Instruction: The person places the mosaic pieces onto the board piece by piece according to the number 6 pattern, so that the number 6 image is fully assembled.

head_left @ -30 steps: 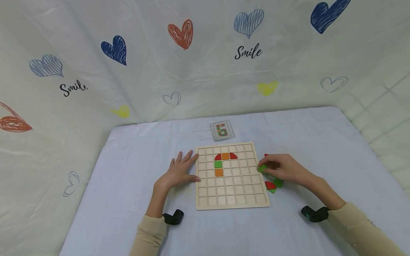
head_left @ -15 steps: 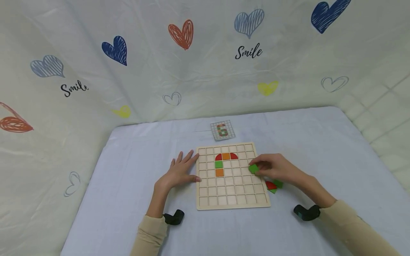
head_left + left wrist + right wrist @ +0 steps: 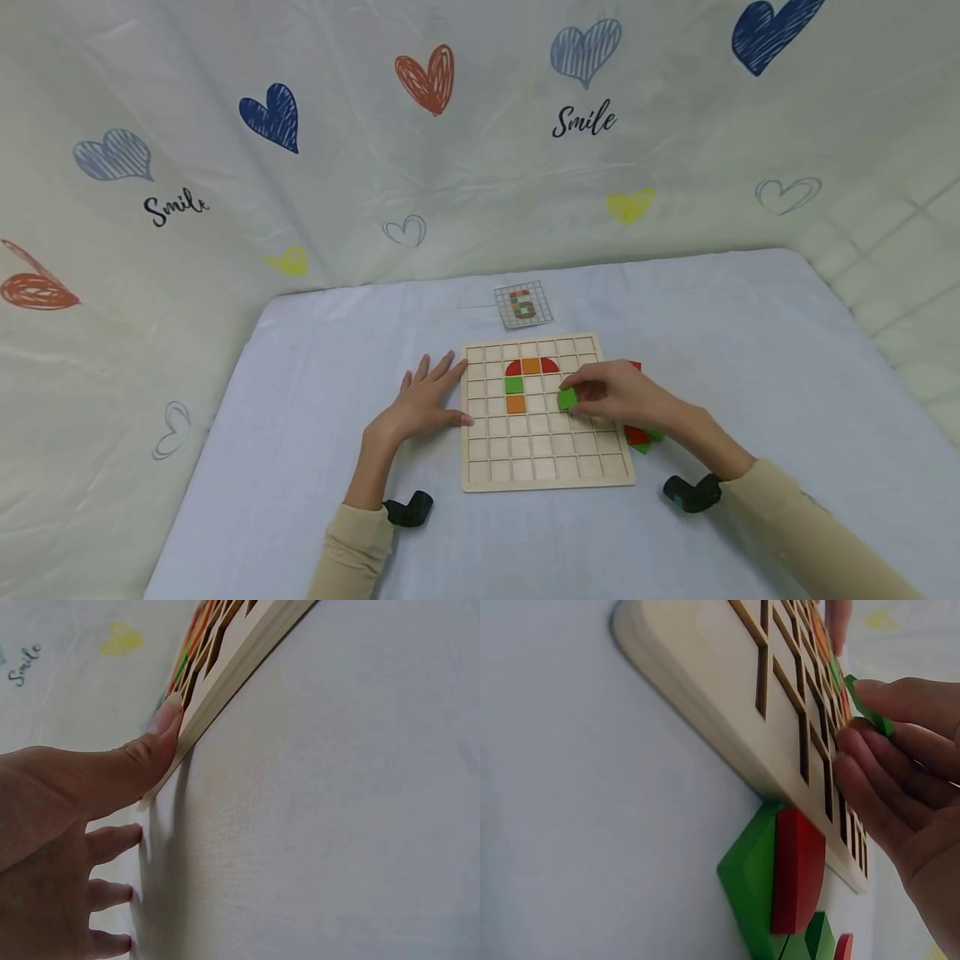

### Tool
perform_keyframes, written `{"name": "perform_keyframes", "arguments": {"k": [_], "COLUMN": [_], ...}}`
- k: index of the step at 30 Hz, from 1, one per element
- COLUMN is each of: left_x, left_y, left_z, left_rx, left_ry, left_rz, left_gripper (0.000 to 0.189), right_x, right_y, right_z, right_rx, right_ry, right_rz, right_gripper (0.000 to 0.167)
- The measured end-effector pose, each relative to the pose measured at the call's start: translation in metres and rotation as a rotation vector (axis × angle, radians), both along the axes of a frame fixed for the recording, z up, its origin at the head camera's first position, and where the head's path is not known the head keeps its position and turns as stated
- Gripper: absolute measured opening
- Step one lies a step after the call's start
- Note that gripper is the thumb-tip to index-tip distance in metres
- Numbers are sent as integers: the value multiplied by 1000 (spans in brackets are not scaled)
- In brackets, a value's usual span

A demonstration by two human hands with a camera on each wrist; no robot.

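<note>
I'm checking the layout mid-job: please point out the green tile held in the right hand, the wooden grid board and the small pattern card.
Green tile [image 3: 567,400]: head view, middle of its visible face.
Wooden grid board [image 3: 542,446]: head view, a bare cell.
Pattern card [image 3: 523,305]: head view, middle of its printed face.

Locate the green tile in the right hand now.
In the head view, the green tile is pinched by the right hand over the right half of the grid board, right of the lower orange square.

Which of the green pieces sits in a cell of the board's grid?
The green square directly above the lower orange square. Another green piece is pinched in the right hand; the other green ones lie beside the board.
</note>
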State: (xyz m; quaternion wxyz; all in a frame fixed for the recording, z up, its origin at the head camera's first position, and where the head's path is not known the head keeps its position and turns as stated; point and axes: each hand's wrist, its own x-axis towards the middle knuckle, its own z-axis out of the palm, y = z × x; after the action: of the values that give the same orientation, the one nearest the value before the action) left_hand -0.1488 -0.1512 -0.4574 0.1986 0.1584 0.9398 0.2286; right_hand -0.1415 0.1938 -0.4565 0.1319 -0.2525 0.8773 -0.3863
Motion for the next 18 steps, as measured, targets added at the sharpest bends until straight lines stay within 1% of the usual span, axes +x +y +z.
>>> {"name": "perform_keyframes", "arguments": {"k": [5,12,18], "left_x": [0,2,2], "left_y": [0,1,2], "left_z": [0,1,2], "left_rx": [-10,-1,-2], "left_ry": [3,0,4], "left_rz": [-4,-1,-5], "left_gripper": [93,93,93], "right_x": [-2,-6,-8], "right_y": [-9,-21,-32], "right_z": [-1,-1,2], "right_rx": [10,77,68], "right_ry": [5,27,18], "right_rz": [2,37,63], "right_gripper": [26,26,25]}}
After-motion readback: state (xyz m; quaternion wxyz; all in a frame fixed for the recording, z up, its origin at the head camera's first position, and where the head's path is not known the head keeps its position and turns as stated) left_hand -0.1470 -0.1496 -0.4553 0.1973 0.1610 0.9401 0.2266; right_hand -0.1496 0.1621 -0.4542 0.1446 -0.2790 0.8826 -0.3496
